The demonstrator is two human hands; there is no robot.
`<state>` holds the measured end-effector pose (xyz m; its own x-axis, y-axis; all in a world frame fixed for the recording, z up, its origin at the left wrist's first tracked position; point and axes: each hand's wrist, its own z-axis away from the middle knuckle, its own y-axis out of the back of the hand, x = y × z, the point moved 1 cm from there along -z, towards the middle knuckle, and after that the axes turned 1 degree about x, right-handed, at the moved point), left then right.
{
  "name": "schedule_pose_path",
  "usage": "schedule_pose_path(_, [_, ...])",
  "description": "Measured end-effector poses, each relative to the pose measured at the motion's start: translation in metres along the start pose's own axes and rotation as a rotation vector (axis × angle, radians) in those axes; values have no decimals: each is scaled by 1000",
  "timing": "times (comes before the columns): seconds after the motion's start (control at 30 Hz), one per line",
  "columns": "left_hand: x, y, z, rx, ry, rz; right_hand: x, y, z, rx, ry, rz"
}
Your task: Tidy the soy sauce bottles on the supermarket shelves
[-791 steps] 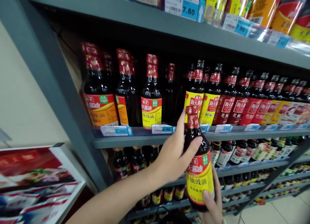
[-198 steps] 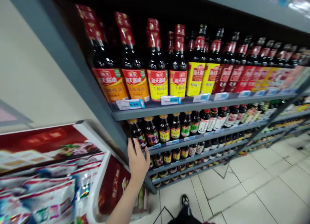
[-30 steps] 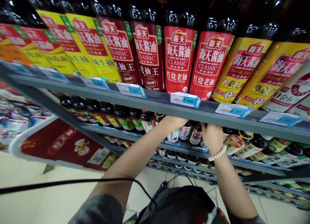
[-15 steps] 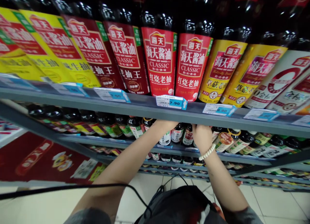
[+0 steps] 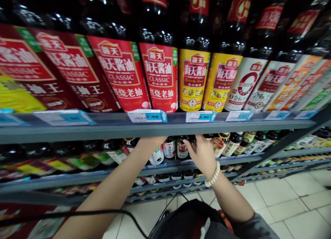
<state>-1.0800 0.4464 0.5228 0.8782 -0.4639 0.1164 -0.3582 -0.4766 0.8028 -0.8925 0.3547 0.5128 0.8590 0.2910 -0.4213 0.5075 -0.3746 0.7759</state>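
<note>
My left hand (image 5: 153,141) reaches in under the edge of the upper shelf, among the bottles of the row below. Its fingers are hidden behind the shelf edge, so what it touches does not show. Beside it stand a white-labelled soy sauce bottle (image 5: 156,157), another white-labelled bottle (image 5: 169,148) and a dark bottle with a red and white label (image 5: 182,149). My right hand (image 5: 204,154), with a pale bead bracelet at the wrist, is just right of these. Its thumb stands apart from the fingers, whose tips are partly covered by the shelf edge.
Above, the grey upper shelf (image 5: 165,130) carries large soy sauce bottles with red labels (image 5: 161,78) and yellow labels (image 5: 195,80), behind price tags (image 5: 147,116). Lower shelves hold more bottles. A black cable (image 5: 103,214) crosses at lower left. Pale floor tiles (image 5: 279,204) lie below.
The view has shifted right along the shelves and closer to the upper one. My right hand's thumb now shows spread from its fingers; my left hand remains under the shelf edge.
</note>
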Motion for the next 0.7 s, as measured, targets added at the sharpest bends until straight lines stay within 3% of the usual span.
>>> schedule_pose_path(0.1, [7,2,12,43,-63,-38,30,38,35,175,55,-310])
schedule_pose_path(0.17, [15,9,25,89,-178,-142,67,59,54,380,-47,-388])
schedule_pose_path(0.23, [26,14,38,246,-289,-354,110,74,63,741,-195,-336])
schedule_pose_path(0.3, [39,15,51,426,-286,-478,151,79,62,922,-352,-264])
schedule_pose_path(0.37, [56,7,61,541,-245,-419,182,76,52,879,-436,-249])
schedule_pose_path(0.47, [87,-14,74,586,-261,-121,202,65,33,736,-441,-49])
schedule_pose_path(0.6, [136,-46,85,445,-393,133,206,59,15,670,-401,275])
schedule_pose_path(0.7, [169,-67,84,349,-382,174,211,62,8,551,-473,366])
